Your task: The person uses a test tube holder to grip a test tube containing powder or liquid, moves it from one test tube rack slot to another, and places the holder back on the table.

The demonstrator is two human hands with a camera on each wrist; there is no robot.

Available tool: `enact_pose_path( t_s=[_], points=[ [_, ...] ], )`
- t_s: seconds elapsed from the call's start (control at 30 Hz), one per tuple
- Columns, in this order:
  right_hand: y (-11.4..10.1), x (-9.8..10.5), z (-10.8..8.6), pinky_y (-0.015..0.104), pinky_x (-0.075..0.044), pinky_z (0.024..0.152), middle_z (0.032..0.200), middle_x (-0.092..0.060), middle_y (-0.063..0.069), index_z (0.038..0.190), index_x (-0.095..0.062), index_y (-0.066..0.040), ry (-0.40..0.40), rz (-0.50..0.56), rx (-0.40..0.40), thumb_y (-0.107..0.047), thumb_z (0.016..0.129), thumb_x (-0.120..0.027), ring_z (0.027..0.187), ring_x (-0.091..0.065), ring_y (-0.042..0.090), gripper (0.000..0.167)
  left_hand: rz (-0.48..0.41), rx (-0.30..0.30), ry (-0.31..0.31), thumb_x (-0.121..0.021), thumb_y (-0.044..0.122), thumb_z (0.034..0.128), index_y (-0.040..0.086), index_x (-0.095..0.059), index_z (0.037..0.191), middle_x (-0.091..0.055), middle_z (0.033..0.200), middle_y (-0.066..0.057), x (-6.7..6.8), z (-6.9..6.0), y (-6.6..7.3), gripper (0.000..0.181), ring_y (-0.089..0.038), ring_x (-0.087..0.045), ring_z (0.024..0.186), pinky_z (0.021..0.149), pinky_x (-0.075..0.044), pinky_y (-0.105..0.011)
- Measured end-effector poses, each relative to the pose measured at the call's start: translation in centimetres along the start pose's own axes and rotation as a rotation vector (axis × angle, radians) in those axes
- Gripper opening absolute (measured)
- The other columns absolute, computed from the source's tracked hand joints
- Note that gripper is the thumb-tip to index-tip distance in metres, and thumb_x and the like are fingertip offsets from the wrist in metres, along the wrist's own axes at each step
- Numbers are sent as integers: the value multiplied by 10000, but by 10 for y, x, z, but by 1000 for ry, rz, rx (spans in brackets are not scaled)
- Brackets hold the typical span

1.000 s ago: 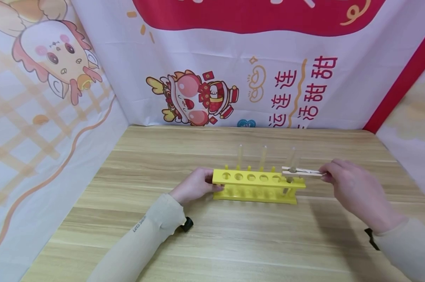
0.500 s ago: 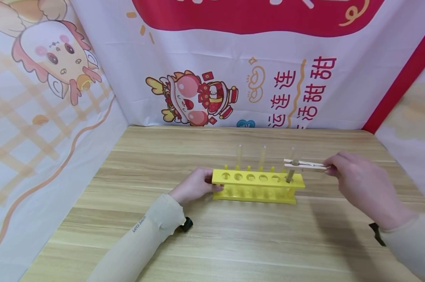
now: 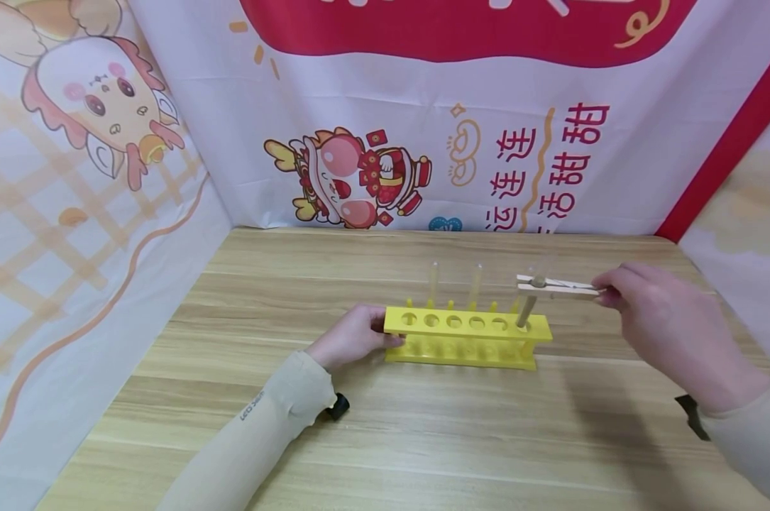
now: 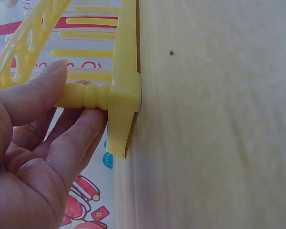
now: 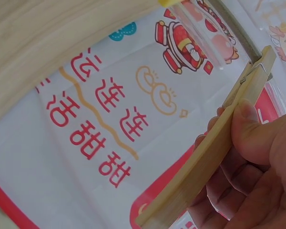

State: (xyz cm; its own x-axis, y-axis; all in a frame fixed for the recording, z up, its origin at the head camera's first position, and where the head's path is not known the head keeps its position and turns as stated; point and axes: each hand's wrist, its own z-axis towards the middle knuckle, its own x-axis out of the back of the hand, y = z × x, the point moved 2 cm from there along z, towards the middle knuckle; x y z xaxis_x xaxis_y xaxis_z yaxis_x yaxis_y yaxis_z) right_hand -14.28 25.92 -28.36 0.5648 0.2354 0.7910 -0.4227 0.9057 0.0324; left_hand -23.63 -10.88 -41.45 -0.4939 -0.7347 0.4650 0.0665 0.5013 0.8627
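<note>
In the head view a yellow test tube rack [image 3: 443, 323] stands on the table, with a row of holes along its top plate. My left hand [image 3: 355, 335] holds its left end; in the left wrist view, thumb and fingers close round the end post [image 4: 83, 95]. My right hand [image 3: 668, 333] grips a wooden test tube holder [image 3: 566, 285], thumb on its side in the right wrist view. The holder clamps a glass test tube [image 3: 527, 310] with greyish content, slightly tilted. The tube's lower end is at the rack's rightmost hole; whether it is still inside I cannot tell.
Two clear test tubes, one on the left [image 3: 433, 282] and one on the right [image 3: 476, 285], stand at the rack's back among short yellow pegs. The wooden table [image 3: 423, 440] meets a printed cloth [image 3: 231, 142] behind and at both sides.
My right hand has moved up and slightly right, raising the holder and test tube out of the rack's rightmost hole. My left hand and the rack stay nearly still.
</note>
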Motion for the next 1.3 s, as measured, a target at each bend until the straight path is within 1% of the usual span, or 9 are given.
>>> enact_pose_path(
  t_s=[0.07, 0.2, 0.27, 0.33, 0.43, 0.57, 0.77, 0.97, 1.3],
  points=[
    [0, 3, 2, 537, -494, 539, 797, -659, 113, 915, -684, -21, 14, -4, 19, 45, 687, -820, 659, -612, 334, 273, -1, 1, 0, -781, 159, 867, 222, -719, 1128, -696, 1098, 92, 0, 0, 0, 275, -144, -636, 1006, 957, -484, -389],
    [0, 7, 6, 523, -508, 659, 811, -665, 134, 920, -676, 6, 55, 21, 68, 82, 676, -807, 703, -624, 345, 287, -4, 0, -5, -779, 155, 868, 222, -719, 1132, -696, 1102, 92, 0, 0, 0, 279, -142, -635, 1010, 960, -484, -387],
    [-1, 10, 8, 519, -506, 704, 823, -668, 144, 923, -676, 10, 73, 33, 75, 96, 678, -800, 746, -623, 358, 288, -5, -5, -8, -779, 153, 868, 218, -719, 1133, -696, 1105, 85, 0, 1, 0, 279, -144, -634, 1010, 959, -485, -388],
    [-2, 12, 9, 520, -505, 724, 840, -669, 157, 924, -674, 8, 82, 38, 74, 111, 676, -796, 786, -614, 363, 295, -7, -9, -9, -778, 153, 868, 216, -720, 1134, -696, 1108, 80, 0, 1, 0, 280, -146, -634, 1008, 958, -487, -389],
    [-3, 15, 11, 483, -493, 740, 869, -664, 158, 922, -670, 2, 100, 49, 86, 121, 681, -787, 836, -601, 354, 293, -6, -15, -8, -779, 153, 867, 212, -720, 1130, -697, 1107, 73, 0, 1, -1, 276, -153, -635, 1007, 955, -490, -391],
    [-4, 18, 13, 440, -471, 726, 878, -653, 144, 921, -664, -1, 118, 56, 108, 120, 678, -781, 837, -601, 329, 296, -7, -16, -7, -779, 156, 868, 210, -720, 1126, -697, 1103, 74, 0, 1, -2, 270, -152, -636, 1003, 950, -493, -386],
    [-6, 20, 15, 468, -489, 700, 877, -654, 145, 932, -671, 6, 113, 41, 105, 97, 714, -771, 819, -610, 323, 256, -12, -23, -9, -778, 150, 868, 206, -721, 1127, -699, 1104, 69, 0, 1, -1, 270, -152, -636, 1003, 947, -494, -385],
    [-10, 21, 18, 484, -504, 682, 864, -663, 140, 923, -678, -4, 106, 30, 85, 88, 693, -804, 797, -617, 312, 278, -17, -19, -7, -778, 144, 869, 206, -719, 1134, -697, 1111, 69, 0, 1, -2, 279, -152, -635, 1011, 951, -493, -386],
    [-12, 22, 21, 482, -502, 675, 840, -668, 134, 921, -685, -3, 117, 35, 103, 87, 686, -803, 783, -622, 315, 278, -24, -9, -5, -780, 145, 869, 216, -719, 1125, -698, 1105, 90, 0, 2, -3, 273, -143, -641, 1014, 937, -501, -369]
  ],
)
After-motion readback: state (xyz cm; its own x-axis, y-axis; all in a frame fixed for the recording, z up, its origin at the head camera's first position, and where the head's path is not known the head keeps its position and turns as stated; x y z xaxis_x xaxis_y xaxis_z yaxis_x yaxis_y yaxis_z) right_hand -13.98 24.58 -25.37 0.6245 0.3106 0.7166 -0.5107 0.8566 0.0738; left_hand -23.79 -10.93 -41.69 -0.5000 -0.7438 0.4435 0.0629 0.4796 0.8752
